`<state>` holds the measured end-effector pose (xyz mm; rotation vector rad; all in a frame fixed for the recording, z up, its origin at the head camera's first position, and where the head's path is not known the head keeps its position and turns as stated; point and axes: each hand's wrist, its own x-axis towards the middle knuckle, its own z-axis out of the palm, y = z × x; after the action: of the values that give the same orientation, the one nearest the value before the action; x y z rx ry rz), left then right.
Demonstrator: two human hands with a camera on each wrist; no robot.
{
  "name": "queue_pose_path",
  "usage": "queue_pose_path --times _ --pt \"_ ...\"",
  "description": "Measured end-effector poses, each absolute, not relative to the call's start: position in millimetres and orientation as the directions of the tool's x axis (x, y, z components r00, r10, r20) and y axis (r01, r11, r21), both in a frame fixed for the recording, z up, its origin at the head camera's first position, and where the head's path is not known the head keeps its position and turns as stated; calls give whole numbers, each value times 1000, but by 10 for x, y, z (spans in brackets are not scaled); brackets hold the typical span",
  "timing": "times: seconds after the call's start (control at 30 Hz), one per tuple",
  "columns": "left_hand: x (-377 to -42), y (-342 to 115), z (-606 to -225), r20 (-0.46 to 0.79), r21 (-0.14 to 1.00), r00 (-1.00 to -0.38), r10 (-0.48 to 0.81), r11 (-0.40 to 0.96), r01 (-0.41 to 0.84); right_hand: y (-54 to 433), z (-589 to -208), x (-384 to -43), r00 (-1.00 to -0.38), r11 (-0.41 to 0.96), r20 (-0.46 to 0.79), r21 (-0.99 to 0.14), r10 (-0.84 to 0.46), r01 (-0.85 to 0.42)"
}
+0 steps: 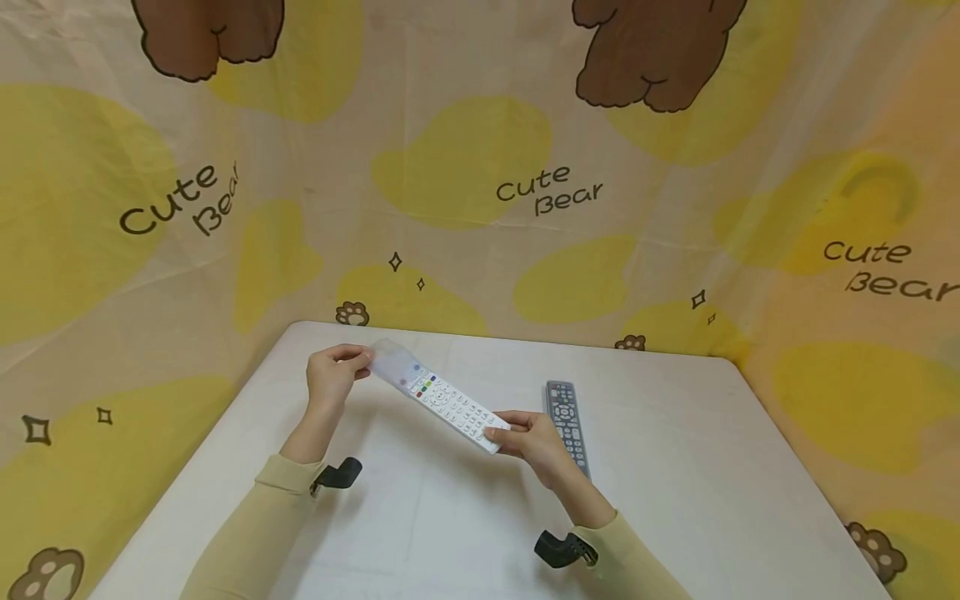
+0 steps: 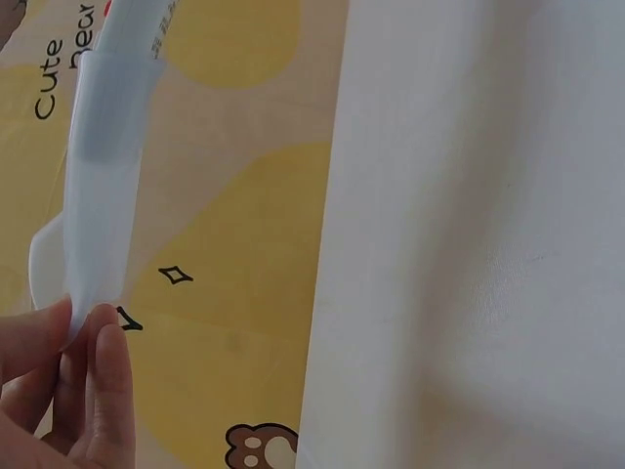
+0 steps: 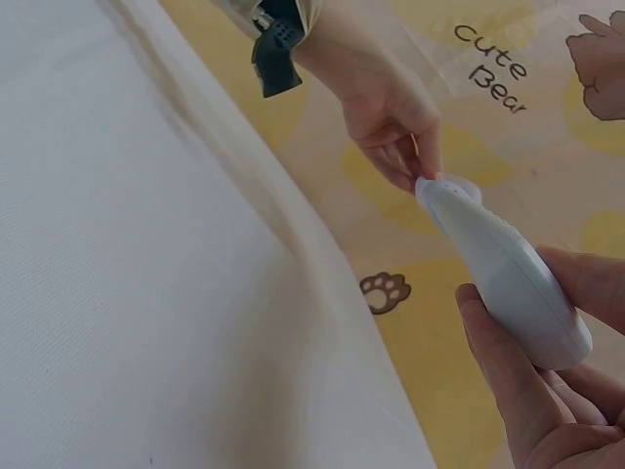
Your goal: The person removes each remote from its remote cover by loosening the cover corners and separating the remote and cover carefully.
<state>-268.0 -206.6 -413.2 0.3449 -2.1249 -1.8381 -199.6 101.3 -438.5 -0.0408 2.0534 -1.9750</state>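
Two hands point(image 1: 330, 379) point(image 1: 538, 442), oblong remote point(image 1: 453, 408), filmy cover point(image 1: 390, 361)

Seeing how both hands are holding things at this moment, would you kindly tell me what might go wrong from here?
The left hand pinches the end of the thin translucent sleeve, so a hard pull might stretch or tear it.

The right hand grips one end of the white remote above the table; it could slip and drop.

The right hand partly covers the grey remote in the head view, so lowering it might bump that one.
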Motion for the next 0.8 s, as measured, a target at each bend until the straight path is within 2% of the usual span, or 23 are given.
queue_pose_path --times 0.8 --pt "-2715 -2087 -4132 69 988 -924 -376 154 11 1026 -4408 -2011 -956 62 -188 -982 -226 179"
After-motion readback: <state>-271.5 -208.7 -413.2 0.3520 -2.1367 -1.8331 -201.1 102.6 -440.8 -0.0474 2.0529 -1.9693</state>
